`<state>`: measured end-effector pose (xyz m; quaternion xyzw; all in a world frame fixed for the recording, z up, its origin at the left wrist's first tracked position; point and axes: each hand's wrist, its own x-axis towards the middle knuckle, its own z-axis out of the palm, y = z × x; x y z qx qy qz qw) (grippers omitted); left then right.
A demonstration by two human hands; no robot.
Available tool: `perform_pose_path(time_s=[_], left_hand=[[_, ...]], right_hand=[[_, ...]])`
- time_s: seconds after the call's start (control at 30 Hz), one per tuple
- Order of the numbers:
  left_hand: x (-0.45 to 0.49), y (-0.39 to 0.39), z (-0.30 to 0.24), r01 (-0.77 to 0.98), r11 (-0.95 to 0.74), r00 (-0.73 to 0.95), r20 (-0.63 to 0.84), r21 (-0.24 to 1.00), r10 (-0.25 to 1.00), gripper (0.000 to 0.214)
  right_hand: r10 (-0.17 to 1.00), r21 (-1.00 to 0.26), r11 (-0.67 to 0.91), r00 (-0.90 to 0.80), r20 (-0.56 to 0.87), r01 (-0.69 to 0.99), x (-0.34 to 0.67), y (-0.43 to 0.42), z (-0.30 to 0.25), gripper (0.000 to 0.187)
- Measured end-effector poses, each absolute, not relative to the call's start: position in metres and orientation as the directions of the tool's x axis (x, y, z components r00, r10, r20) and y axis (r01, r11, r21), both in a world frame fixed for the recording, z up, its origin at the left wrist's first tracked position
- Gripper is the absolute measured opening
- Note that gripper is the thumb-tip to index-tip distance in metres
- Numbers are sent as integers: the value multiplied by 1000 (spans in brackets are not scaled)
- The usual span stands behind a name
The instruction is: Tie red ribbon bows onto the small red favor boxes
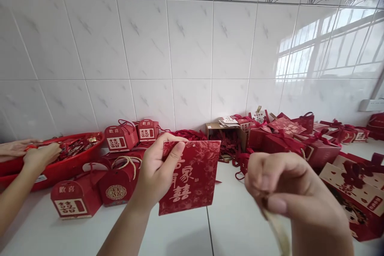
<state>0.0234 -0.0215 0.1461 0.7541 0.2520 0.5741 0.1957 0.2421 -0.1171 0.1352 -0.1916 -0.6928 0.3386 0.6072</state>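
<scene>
My left hand (pixel 160 168) is closed on a red paper gift bag (pixel 196 180), its thumb over the front near the top edge. The bag looks flat, with pale Chinese characters and a floral pattern on its face. To the right, and apart from the bag, my right hand (pixel 282 184) is closed in a pinch. From its fingers hangs a pale cream ribbon (pixel 279 232), blurred by motion. A dark spot shows at the pinch, too small to make out.
At left, another person's hands (pixel 45 156) reach into a red basin (pixel 67 168) of wrapped sweets. Red gift boxes (pixel 76 200) stand beside it. A cardboard box (pixel 213 126) of dark red ribbon sits by the tiled wall (pixel 192 40). Red boxes and bags (pixel 282 144) pile up at right.
</scene>
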Motion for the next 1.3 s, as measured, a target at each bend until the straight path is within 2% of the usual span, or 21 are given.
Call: perform_pose_path(time_s=[0.13,0.2,0.33,0.43,0.6,0.8,0.9,1.03,1.17,1.23,1.3], left_hand=[[26,-27,146,214,-855,214,831,473,513,11],[25,-31,145,228,-887,226,865,401,449,8],[24,-39,143,223,-934,274,902,277,333,10],[24,-45,141,177,-958,328,904,227,275,15],[26,-48,140,164,-972,363,906,166,216,19],[27,-47,139,171,-976,388,902,133,191,22],[27,-48,138,169,-978,388,904,124,182,22],[27,-48,137,121,-986,381,911,118,156,23],[28,-45,133,5,-997,366,928,81,77,23],[32,-43,130,-46,-997,330,943,69,50,21],[37,-41,127,-80,-996,300,954,42,16,22]], right_hand=[[676,-664,734,-64,734,143,212,-114,133,8],[605,-573,767,-28,796,287,204,-107,131,6],[410,-326,813,-77,909,483,200,-95,129,13],[326,-221,805,-98,940,551,200,-93,129,19],[264,-148,763,-95,960,629,200,-94,128,21],[254,-134,755,-98,962,642,202,-95,129,23],[226,-142,733,-41,973,665,201,-96,128,23],[238,-255,762,110,965,596,200,-94,125,20],[426,-447,831,140,894,331,197,-89,120,44],[515,-525,839,98,851,143,194,-86,118,37],[533,-535,845,83,842,3,192,-83,116,25]])
